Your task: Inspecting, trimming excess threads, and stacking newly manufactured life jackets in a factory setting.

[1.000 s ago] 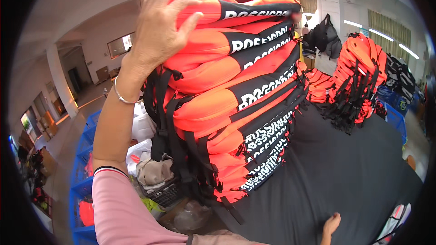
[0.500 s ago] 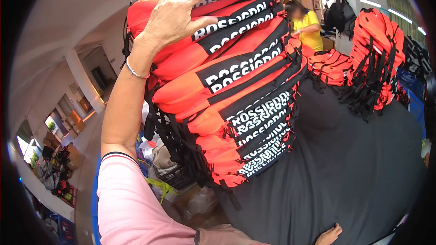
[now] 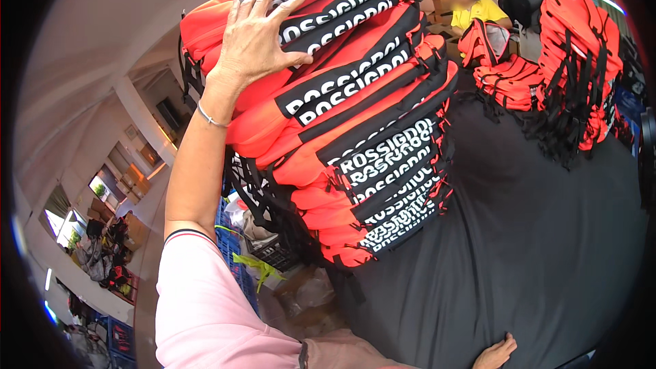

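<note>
A tall stack of red-and-black backpacks [image 3: 362,147] rises from the black cloth, its upper part leaning left. White lettering runs across the dark panels. My left hand [image 3: 253,41], fingers spread, presses against the side of the upper bags without gripping any of them. Black straps [image 3: 249,184] dangle along the stack's left side. Close to the lower edge, my right hand [image 3: 497,353] rests on the black cloth [image 3: 533,253], fingers extended and slightly bent, holding no bag. Part of that hand is cut off by the frame.
Across the cloth, a person in a yellow top [image 3: 478,10] is behind a red backpack [image 3: 484,41]. A low red pile [image 3: 509,82] and a taller red stack [image 3: 581,61] stand at far right. Below the straps are a dark crate [image 3: 273,253] and plastic bags [image 3: 307,294].
The view has shifted, and the main stack and my left hand appear slightly farther left. A red backpack now stands in front of the person in yellow. My right hand stays on the cloth.
</note>
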Demonstrator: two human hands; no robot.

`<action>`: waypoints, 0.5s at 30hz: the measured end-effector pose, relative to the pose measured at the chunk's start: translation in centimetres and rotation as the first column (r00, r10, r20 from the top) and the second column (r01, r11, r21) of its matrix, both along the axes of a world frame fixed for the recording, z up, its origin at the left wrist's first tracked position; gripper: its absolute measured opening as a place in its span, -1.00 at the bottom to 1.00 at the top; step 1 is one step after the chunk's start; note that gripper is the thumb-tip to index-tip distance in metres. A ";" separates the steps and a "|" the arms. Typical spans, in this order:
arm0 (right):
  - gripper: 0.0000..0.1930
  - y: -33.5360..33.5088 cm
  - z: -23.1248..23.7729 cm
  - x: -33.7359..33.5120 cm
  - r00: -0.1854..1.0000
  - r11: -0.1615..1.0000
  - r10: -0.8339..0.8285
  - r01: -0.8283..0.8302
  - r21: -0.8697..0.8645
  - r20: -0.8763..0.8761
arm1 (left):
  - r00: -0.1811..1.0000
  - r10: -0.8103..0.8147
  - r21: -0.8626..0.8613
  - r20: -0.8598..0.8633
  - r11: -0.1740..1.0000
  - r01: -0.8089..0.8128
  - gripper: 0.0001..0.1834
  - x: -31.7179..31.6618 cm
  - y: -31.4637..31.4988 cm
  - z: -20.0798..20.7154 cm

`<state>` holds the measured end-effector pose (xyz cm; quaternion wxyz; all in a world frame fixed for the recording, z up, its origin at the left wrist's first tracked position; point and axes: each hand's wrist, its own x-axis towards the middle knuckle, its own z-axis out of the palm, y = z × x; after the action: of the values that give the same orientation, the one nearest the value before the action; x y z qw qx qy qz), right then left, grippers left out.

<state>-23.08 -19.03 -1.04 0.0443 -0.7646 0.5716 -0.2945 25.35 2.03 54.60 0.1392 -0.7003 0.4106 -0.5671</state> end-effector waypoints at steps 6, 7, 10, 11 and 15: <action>-0.78 -0.1 -0.2 0.0 1.000 1.000 0.027 -0.027 -0.008 0.002 | 0.997 0.077 -0.012 0.023 0.997 -0.077 0.04 -0.5 -0.5 -1.2; -0.78 -0.1 -0.2 0.1 1.000 1.000 0.014 -0.014 0.006 0.011 | 0.997 0.062 -0.013 0.048 0.998 -0.061 0.02 -0.4 -0.5 -1.4; -0.78 -0.1 -0.2 -0.1 1.000 0.999 0.002 -0.002 0.036 -0.013 | 0.999 0.047 -0.021 0.012 0.999 -0.047 0.08 -0.5 -1.1 -2.3; -0.78 -0.3 -1.2 -0.5 1.000 0.999 -0.002 0.003 0.041 -0.018 | 0.999 0.043 -0.027 0.006 0.999 -0.043 0.12 -0.7 -1.4 -2.7; -0.74 -0.8 -4.5 -1.2 0.998 0.992 -0.002 -0.005 0.125 0.059 | 0.987 0.139 0.050 -0.077 0.989 -0.136 0.26 -1.4 -1.4 -3.8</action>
<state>-24.25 -19.79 -5.54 0.1092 -0.7518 0.5868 -0.2803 23.98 0.65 50.77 0.1769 -0.7460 0.3792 -0.5181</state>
